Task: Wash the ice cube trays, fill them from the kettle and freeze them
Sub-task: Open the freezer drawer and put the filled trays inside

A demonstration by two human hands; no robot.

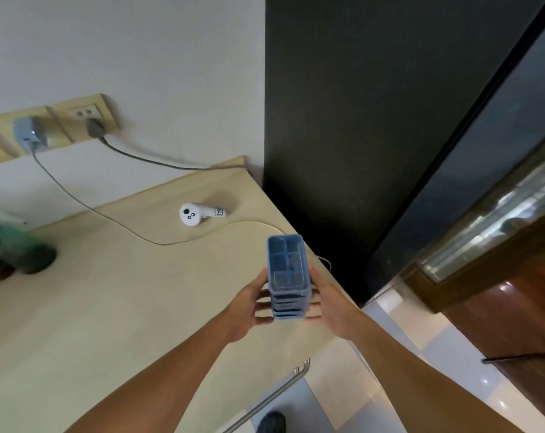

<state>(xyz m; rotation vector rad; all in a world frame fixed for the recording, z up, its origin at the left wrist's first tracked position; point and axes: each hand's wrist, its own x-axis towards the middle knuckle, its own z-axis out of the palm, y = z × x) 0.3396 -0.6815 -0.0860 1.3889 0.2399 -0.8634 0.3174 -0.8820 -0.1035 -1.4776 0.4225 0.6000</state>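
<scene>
Risk of toppling or sliding apart: stack of ice cube trays (288, 270) squeezed only at its sides, lower trays liable to drop out on any slackening, water liable to spill on any tilt, if filled at all; cannot tell from here. Held in the air over the edge of the table (108, 307), near the dark fridge (343, 120), well apart from the white controller (199, 214). Clamped between left grip (249, 303) on its left flank and right grip (332, 303) on its right — both closed round the lower trays, top tray clear above the fingers
</scene>
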